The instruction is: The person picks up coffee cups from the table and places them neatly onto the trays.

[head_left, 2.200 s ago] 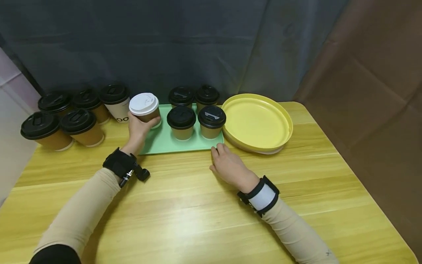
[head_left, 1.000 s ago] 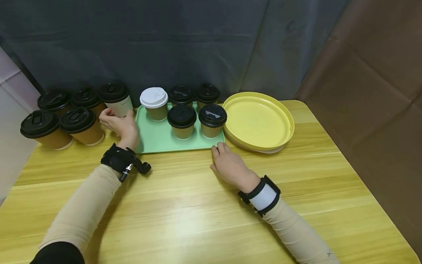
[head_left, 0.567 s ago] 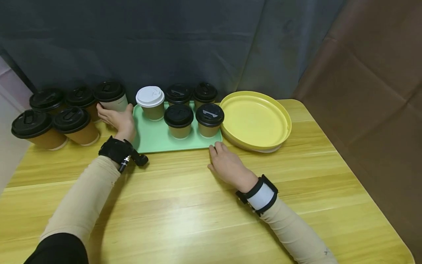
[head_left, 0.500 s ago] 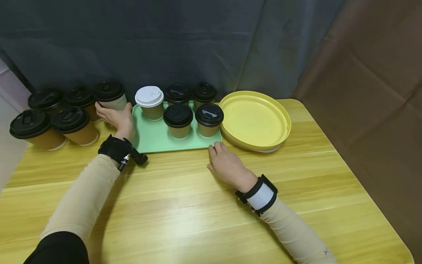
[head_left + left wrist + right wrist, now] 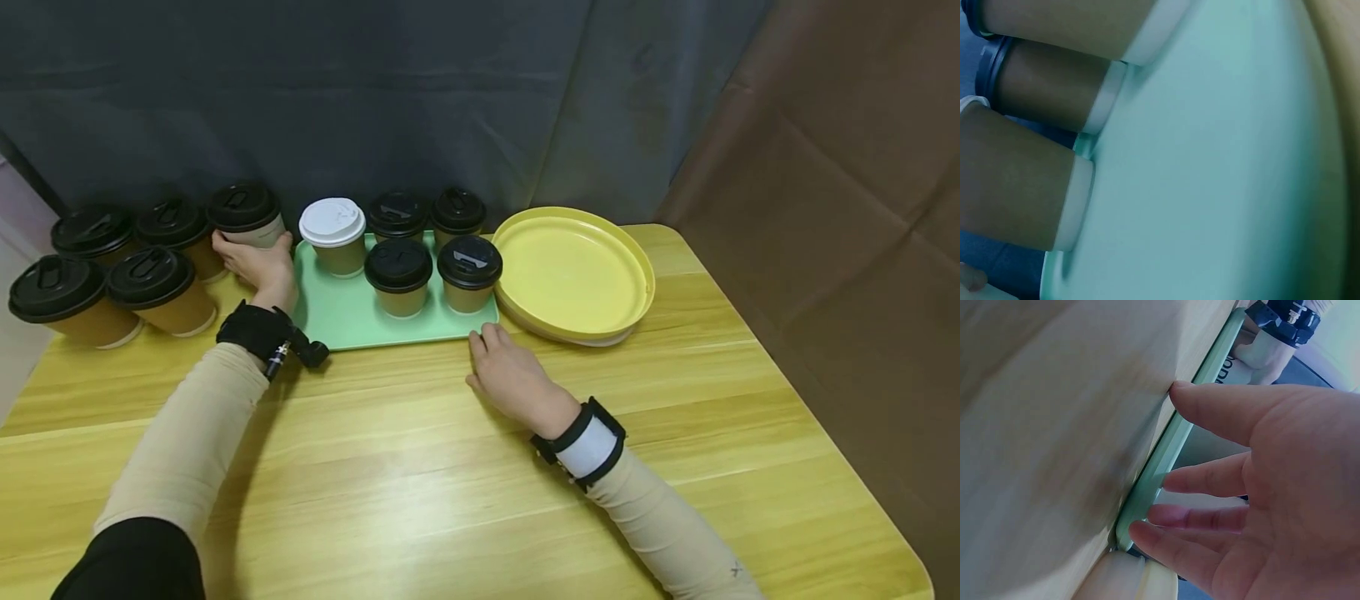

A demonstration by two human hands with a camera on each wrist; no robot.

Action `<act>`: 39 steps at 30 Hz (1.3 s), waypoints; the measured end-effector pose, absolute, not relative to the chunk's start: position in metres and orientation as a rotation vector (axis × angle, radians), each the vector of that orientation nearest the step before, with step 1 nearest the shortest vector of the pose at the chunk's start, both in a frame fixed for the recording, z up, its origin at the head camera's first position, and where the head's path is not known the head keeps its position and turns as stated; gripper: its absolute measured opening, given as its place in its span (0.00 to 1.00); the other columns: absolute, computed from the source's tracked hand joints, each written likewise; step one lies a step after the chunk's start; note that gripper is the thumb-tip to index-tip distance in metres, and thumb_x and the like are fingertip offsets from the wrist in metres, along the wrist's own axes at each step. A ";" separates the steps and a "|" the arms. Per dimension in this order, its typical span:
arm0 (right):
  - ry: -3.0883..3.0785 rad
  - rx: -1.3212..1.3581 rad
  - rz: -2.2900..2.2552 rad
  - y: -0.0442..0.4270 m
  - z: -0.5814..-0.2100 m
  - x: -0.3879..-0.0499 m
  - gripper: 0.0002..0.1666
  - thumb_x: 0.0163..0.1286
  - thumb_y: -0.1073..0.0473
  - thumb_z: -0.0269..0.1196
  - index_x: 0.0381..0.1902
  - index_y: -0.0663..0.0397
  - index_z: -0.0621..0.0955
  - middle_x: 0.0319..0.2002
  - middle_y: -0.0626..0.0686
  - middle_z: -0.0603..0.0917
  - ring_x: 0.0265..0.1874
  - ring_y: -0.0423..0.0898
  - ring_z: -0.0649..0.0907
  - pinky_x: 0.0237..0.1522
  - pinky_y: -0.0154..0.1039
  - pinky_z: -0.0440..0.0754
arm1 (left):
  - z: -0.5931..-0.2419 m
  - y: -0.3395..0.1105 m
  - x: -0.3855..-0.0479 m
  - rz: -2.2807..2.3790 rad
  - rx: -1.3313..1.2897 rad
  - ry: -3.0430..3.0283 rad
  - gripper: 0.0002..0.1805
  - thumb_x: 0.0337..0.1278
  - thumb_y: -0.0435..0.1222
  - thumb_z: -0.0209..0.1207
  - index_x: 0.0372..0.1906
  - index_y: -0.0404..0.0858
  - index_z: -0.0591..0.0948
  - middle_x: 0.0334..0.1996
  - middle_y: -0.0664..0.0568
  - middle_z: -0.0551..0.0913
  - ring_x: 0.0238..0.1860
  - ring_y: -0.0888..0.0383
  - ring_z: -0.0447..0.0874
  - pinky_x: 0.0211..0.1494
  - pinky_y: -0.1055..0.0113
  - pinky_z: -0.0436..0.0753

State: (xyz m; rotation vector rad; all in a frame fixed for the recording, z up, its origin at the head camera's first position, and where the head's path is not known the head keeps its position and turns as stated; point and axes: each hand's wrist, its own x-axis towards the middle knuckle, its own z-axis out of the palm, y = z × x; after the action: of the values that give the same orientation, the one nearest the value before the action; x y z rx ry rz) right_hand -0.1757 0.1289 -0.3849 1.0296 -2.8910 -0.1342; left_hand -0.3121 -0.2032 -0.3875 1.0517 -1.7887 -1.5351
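In the head view my left hand (image 5: pixel 264 265) grips a white paper cup (image 5: pixel 258 236) with a black lid, fingers on its left side and thumb on its right. The thumb tip (image 5: pixel 971 277) shows against it in the left wrist view. Close by, on the green tray (image 5: pixel 337 312), stands a brown paper cup with a white lid (image 5: pixel 333 223). My right hand (image 5: pixel 517 379) rests at the tray's front right corner. Its fingers (image 5: pixel 1204 478) are nearly straight and touch the tray's edge in the right wrist view, holding nothing.
Several smaller brown cups with black lids (image 5: pixel 400 275) stand on the tray's right half. Several larger brown cups (image 5: pixel 176 304) crowd the table's left side. A round yellow tray (image 5: pixel 573 271) lies right of the green one. A dark curtain (image 5: pixel 375 100) hangs behind.
My left hand has set the white-lidded cup down on the tray's back left, let go, and moved left to grip the white paper cup. My right hand stays at the tray corner.
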 end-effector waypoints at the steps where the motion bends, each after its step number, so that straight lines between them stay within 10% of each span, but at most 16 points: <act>1: -2.897 1.028 -0.137 0.129 -0.385 -0.176 0.36 0.68 0.49 0.62 0.62 0.72 0.69 0.46 0.62 0.70 0.50 0.56 0.72 0.29 0.38 0.81 | -0.388 -0.203 -0.313 -1.539 1.050 -1.791 0.52 0.48 0.37 0.70 0.74 0.45 0.50 0.72 0.57 0.54 0.69 0.66 0.50 0.64 0.81 0.48; 39: -2.882 1.049 -0.111 0.133 -0.388 -0.183 0.36 0.68 0.50 0.63 0.61 0.74 0.69 0.44 0.63 0.69 0.49 0.56 0.71 0.28 0.38 0.81 | -0.380 -0.170 -0.237 -1.836 0.625 -1.878 0.52 0.44 0.31 0.69 0.70 0.46 0.48 0.66 0.51 0.57 0.62 0.62 0.57 0.61 0.79 0.56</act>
State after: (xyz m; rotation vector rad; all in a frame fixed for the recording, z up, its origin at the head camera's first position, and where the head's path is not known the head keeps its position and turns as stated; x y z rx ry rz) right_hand -0.1834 0.1329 -0.3876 1.0485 -2.8817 -0.1107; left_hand -0.2371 -0.1697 -0.3798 0.6251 -1.8778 -1.8364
